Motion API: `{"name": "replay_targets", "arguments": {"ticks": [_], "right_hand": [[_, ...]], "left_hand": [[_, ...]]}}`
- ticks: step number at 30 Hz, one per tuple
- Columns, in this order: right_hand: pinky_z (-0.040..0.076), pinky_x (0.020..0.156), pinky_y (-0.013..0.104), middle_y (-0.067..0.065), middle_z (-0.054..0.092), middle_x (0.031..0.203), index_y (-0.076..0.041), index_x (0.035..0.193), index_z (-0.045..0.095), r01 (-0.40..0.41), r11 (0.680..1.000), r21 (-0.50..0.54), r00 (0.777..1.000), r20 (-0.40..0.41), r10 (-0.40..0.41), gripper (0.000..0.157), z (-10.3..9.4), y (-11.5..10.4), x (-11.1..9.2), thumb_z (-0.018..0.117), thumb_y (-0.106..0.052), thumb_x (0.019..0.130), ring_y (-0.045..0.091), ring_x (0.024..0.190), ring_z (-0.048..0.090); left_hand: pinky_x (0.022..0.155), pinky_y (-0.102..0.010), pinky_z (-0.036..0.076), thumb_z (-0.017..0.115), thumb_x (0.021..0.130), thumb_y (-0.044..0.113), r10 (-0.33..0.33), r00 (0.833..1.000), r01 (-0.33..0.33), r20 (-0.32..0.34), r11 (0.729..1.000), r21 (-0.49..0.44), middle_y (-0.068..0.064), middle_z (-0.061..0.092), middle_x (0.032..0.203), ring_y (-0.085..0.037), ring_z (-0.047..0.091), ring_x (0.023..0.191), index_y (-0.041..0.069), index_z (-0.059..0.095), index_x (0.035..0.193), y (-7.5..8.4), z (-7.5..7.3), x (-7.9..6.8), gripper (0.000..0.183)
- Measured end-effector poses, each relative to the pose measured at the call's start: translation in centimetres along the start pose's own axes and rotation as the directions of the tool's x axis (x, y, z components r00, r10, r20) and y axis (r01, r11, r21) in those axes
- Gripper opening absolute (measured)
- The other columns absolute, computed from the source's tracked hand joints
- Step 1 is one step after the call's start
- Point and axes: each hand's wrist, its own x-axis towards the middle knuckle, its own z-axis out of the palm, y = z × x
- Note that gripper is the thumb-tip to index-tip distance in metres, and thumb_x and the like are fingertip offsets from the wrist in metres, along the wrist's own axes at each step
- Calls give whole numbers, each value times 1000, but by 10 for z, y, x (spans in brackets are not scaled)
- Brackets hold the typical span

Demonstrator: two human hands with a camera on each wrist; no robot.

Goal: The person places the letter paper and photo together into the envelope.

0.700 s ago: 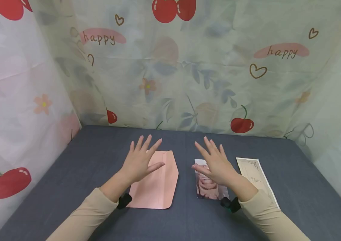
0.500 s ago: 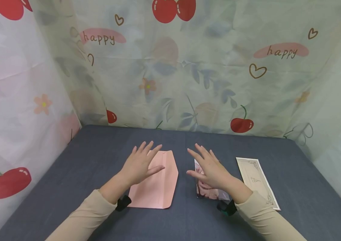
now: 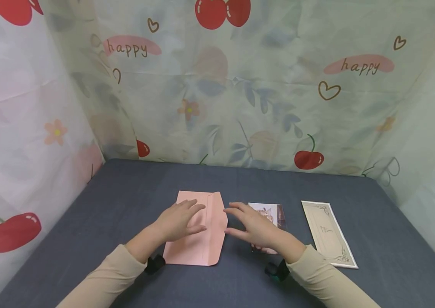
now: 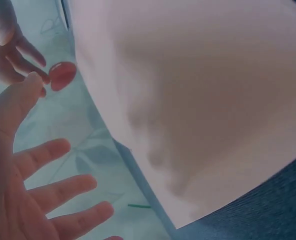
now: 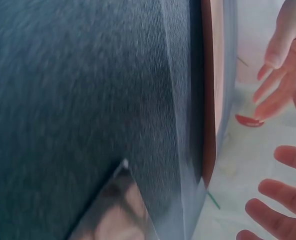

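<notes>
A pink envelope lies flat on the dark table, its pointed flap unfolded toward the right. Over it hovers my left hand, fingers spread and loosely extended; the left wrist view shows its palm apart from the envelope. My right hand is above the gap between flap and photo, its fingertips reaching the flap's right edge in the head view. That hand partly covers a small photo print, whose corner also shows in the right wrist view as a glossy print. Neither hand holds anything.
To the right, a cream card with ornate corner drawings lies slanted on the table. A printed curtain with cherries and hearts encloses the back and sides. Each wrist carries a black camera strap.
Both hands have lowered. The right hand has moved left, off part of the photo and toward the envelope, while the left has drawn slightly nearer the body. The envelope, photo and card lie where they were.
</notes>
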Motion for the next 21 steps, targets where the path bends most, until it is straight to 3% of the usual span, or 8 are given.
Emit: {"name": "replay_targets", "arguments": {"ticks": [8,12,21], "right_hand": [[44,99,46,17,51,133,-9,128,54,1,1000,8,999,52,-2,49,11,-5,6,61,-37,88,31,120,52],[45,98,47,17,52,131,-9,126,56,28,1000,-7,998,52,-27,48,15,-6,9,62,-37,87,32,120,53],[46,97,48,17,55,128,-12,125,58,39,999,-32,995,94,-36,45,23,-8,12,63,-37,87,32,118,54]], "left_hand": [[102,-61,36,62,84,49,-2,997,4,80,1000,-27,-17,43,143,-41,40,131,19,52,131,-1,14,0,56],[100,-63,36,63,83,50,-12,996,15,90,1000,-26,-17,41,144,-40,40,131,21,51,131,-1,19,0,58],[98,-70,31,64,81,51,-78,987,87,138,994,-60,-19,31,150,-49,32,133,27,49,132,1,21,-1,59]]}}
